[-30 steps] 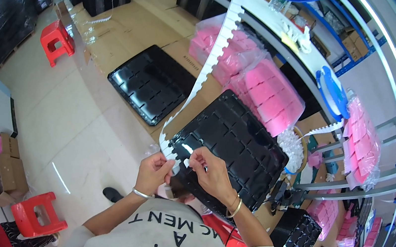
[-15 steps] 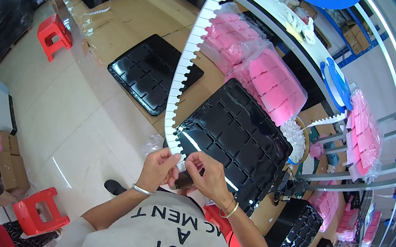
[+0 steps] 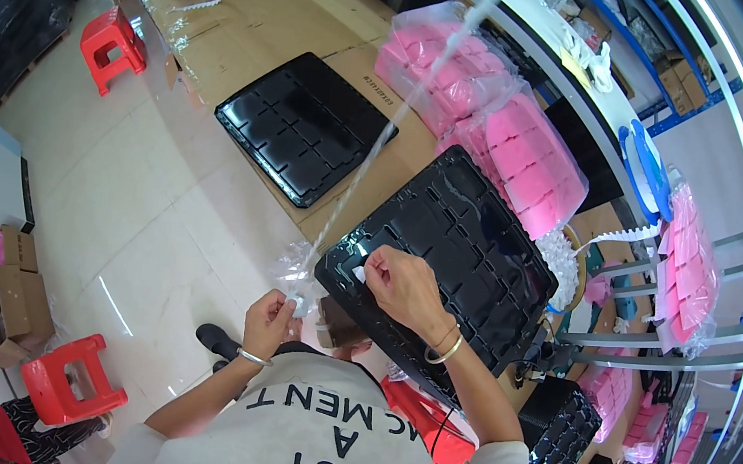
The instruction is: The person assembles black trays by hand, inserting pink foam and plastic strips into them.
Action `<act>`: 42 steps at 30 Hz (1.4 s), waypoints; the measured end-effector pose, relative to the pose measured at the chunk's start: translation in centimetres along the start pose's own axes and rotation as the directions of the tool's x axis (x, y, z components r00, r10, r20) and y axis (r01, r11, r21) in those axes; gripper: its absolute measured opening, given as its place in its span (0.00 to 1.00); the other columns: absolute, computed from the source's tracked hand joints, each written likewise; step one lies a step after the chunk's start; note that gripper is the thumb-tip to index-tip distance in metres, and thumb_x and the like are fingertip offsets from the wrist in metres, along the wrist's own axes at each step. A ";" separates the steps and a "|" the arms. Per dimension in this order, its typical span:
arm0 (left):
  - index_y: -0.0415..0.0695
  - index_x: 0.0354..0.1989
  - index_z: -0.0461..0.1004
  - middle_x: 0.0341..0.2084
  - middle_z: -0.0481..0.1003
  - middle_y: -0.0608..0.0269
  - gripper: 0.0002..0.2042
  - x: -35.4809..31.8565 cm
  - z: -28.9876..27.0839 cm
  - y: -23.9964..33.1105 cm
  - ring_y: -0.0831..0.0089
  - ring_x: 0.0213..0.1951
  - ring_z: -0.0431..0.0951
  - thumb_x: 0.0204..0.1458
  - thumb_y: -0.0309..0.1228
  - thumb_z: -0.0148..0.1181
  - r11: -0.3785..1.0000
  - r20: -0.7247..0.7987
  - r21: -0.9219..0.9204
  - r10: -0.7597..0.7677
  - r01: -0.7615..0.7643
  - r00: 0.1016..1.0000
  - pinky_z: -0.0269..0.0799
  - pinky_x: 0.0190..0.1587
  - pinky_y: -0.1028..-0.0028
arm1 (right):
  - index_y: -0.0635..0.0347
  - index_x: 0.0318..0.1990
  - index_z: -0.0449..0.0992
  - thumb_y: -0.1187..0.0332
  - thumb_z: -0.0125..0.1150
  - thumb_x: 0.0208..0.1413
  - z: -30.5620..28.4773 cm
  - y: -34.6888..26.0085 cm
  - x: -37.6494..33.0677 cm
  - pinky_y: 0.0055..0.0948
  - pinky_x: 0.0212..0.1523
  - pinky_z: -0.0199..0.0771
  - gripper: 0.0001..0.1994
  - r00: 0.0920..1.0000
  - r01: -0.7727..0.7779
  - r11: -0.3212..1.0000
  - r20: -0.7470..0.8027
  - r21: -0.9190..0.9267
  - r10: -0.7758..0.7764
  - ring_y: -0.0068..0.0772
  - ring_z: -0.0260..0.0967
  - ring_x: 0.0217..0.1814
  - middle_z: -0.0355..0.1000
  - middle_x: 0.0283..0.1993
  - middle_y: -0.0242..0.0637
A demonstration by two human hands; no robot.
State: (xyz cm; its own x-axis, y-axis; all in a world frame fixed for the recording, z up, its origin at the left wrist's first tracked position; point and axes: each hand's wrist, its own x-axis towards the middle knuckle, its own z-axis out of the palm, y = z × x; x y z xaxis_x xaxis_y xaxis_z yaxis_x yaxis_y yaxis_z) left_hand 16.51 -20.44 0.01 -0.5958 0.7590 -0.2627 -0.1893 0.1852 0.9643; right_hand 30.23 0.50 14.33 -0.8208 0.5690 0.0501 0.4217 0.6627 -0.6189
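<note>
My left hand (image 3: 268,324) is closed, low in front of my body, pinching the end of a white notched strip (image 3: 368,158). That strip runs up and to the right in a thin line, edge-on and smeared by motion. My right hand (image 3: 410,292) is over the near left corner of a black molded tray (image 3: 474,236). A small white piece (image 3: 359,274) shows between its thumb and fingers. Whether this piece touches the tray, I cannot tell. The tray has several shallow rectangular compartments.
A second black tray (image 3: 306,125) lies on the cardboard-covered table (image 3: 273,17). Bagged pink trays (image 3: 519,148) stand behind the nearer one. On the right are a tub of white pieces (image 3: 559,260) and a blue reel (image 3: 644,169). Red stools (image 3: 112,48) stand on the left floor.
My hands have parted: the right moved up and right over the tray with a small white piece, the left slightly down and left. The strip swung from broadside to edge-on.
</note>
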 end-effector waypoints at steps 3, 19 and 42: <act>0.40 0.30 0.69 0.17 0.69 0.68 0.10 -0.6 0.0 1.4 0.83 0.14 0.64 0.65 0.30 0.56 0.997 0.020 -0.022 -0.069 0.070 0.997 0.58 0.16 0.80 | 0.64 0.32 0.76 0.69 0.58 0.55 0.7 0.5 0.4 0.42 0.33 0.74 0.07 1.000 0.006 0.997 0.000 -0.083 -0.006 0.52 0.75 0.31 0.76 0.30 0.48; 0.38 0.41 0.71 0.22 0.73 0.69 0.06 0.3 2.6 8.5 0.84 0.19 0.69 0.61 0.27 0.60 0.957 0.241 -0.222 -0.131 0.186 0.962 0.64 0.20 0.82 | 0.63 0.32 0.71 0.71 0.57 0.56 2.8 0.2 -0.3 0.48 0.32 0.72 0.05 0.993 0.019 0.974 -0.109 -0.225 -0.044 0.54 0.72 0.31 0.72 0.28 0.48; 0.32 0.49 0.70 0.35 0.80 0.55 0.10 -1.0 7.6 12.3 0.71 0.32 0.83 0.62 0.21 0.57 0.941 0.568 -0.192 -0.125 0.279 0.814 0.81 0.34 0.76 | 0.67 0.40 0.76 0.76 0.63 0.58 -1.0 -3.2 -10.6 0.26 0.35 0.79 0.05 0.926 -0.175 0.869 -0.222 0.462 0.304 0.29 0.78 0.33 0.77 0.36 0.40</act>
State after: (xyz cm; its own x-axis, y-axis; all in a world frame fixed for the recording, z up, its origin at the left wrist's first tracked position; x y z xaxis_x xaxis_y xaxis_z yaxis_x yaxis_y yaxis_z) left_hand 20.68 -14.15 12.39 -0.0178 0.9487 -0.3157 -0.4939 0.2662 0.8278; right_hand 37.92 -7.15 16.57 -0.5465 0.8369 0.0319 0.3319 0.2514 -0.9092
